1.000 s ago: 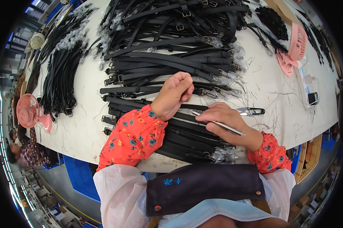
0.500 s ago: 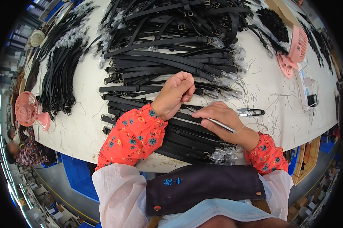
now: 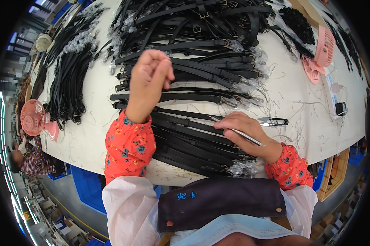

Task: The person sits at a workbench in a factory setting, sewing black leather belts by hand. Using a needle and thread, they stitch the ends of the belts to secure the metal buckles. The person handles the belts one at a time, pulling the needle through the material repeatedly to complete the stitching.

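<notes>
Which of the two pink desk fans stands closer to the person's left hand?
The pink fan at the table's left edge, beside the loose strap bundle. The other pink fan lies far right, beyond the right hand.

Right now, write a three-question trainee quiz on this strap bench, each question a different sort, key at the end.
1. True or false: the left hand is raised in a loose fist above the black straps.
2. Multiple choice: what does the right hand hold against the straps? A) a slim silver tool B) a pink fan C) a roll of tape
3. Fill in: just beyond the right hand, on the white table, lies a small pair of ____.

Key: 1 true; 2 A; 3 snips, silver with black handles.
</notes>
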